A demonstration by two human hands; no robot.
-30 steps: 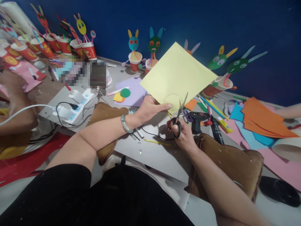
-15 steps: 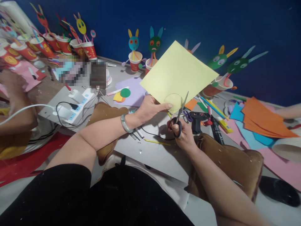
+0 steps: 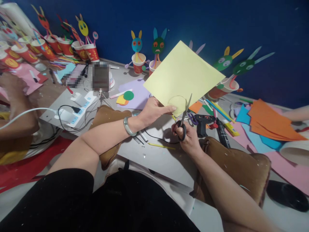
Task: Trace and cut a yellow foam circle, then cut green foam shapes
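A square sheet of pale yellow paper (image 3: 184,71) is pinched by its near corner in my left hand (image 3: 155,111), thumb on top. A circle is drawn on the sheet beside that thumb. In my right hand (image 3: 189,137) are black-handled scissors (image 3: 185,111), fingers through the loops. Their blades point up and away from me at the sheet's lower right edge, next to the drawn circle; whether they touch the paper I cannot tell. Under my hands lies the grey tabletop (image 3: 159,159) with a thin yellow strip (image 3: 161,146).
Paper cups with rabbit-eared figures (image 3: 138,62) line the back wall. A power strip (image 3: 83,108) with cables sits left. Right are a black glue gun (image 3: 202,124), orange paper (image 3: 270,120) and a brown cushion (image 3: 236,170). Another person's arm (image 3: 18,103) rests at far left.
Almost nothing differs. The yellow sheet and the scissors have shifted very slightly, and both hands keep their hold.
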